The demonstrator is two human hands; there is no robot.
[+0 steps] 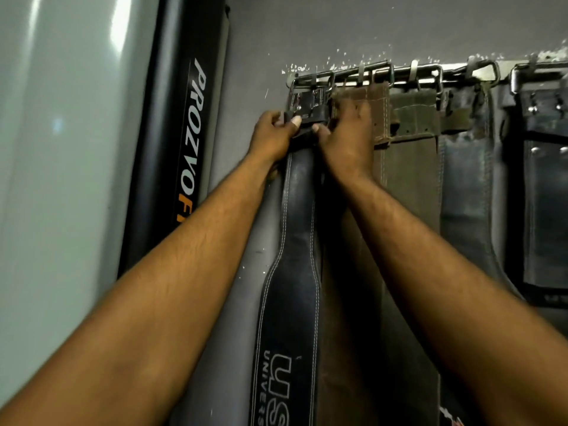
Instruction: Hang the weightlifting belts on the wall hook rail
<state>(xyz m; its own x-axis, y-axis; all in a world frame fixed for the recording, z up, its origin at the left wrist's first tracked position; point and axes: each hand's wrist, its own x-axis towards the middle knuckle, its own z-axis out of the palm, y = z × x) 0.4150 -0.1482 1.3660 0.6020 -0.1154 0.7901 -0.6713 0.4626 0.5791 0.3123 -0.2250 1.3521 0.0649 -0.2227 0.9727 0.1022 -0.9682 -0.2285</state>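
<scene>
Black belt: hangs against the wall below the left end of the hook rail; whether its buckle sits on a hook is unclear, and its bottom is cut off.
Left hand: fingers curled round the strap just under the buckle.
Right hand: thumb pinches the same strap; the fingers are blurred.
Other belts: hang alongside to the right, the far ones cropped.

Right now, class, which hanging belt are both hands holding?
The leftmost black belt with white stitching; the left hand and right hand grip its buckle end.
</scene>
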